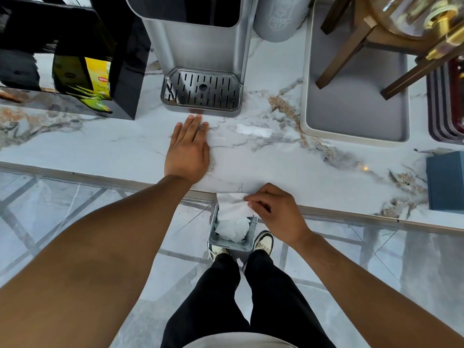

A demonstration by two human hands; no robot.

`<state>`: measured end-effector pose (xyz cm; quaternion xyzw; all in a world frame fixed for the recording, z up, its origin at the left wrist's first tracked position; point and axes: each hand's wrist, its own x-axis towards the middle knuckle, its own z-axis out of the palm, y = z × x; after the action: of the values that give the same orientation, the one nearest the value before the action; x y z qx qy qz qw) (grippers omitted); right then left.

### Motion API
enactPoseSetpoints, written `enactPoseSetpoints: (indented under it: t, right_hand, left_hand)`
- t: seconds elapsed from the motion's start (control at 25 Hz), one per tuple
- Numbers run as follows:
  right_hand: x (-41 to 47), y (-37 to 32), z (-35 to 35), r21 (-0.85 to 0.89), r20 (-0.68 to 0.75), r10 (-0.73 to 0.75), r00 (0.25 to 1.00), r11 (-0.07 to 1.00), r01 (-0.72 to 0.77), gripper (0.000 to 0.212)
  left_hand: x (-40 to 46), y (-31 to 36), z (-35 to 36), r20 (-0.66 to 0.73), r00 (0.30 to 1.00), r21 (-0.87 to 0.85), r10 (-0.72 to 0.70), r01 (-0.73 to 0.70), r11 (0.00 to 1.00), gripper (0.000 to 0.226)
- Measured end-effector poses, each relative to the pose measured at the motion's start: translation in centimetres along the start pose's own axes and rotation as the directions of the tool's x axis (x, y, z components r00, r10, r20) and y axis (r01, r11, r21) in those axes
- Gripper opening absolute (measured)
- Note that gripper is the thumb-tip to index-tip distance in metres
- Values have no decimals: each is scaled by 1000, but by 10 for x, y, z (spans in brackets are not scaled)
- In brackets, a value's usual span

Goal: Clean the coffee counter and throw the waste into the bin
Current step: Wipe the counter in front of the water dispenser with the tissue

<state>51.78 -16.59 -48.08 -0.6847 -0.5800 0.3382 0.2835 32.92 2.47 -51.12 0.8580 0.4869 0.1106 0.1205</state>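
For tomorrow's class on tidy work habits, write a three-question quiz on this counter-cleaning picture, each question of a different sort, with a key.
1. True or false: the left hand lies flat on the counter.
2. What does the right hand hold? A) cup B) tissue C) spoon
3. Fill in: the bin stands on the floor between the person's ____.

Key: 1 true. 2 B, the tissue, held at the counter edge above the bin. 3 shoes.

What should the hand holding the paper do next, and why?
Probably let go. The right hand pinches a white tissue at the counter edge, hanging right over the open bin, which already holds crumpled paper. Dropped here, it should fall in. A small wrapper is left on the counter.
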Motion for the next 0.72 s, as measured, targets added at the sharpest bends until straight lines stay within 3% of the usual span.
enactPoseSetpoints:
  t: [0.08, 0.24, 0.32, 0.52, 0.72]
  right_hand:
    - [-5, -5, -10, 56, -11, 14, 1000, 998, -13, 16]
    - [40, -13, -36, 75, -253, 47, 966, 997, -29, 16]
    - [78, -19, -42, 35, -302, 39, 953, 999, -30, 15]
    - [140, -23, -25, -83, -147, -22, 989, 996, 10, 17]
    - [134, -22, -2, -141, -144, -85, 986, 988, 65, 22]
  left_hand:
    - [0, 0, 0, 1, 1000, -10, -2, 2, 1000, 53]
    - [0, 1, -1, 3, 1000, -15, 3, -3, 1000, 54]
    - [0, 1, -2, 4, 1000, -12, 3, -3, 1000, 53]
    - [0, 0, -3, 24, 1000, -10, 2, -2, 1000, 51]
    - [0, 0, -4, 31, 999, 11, 8, -8, 1000, 53]
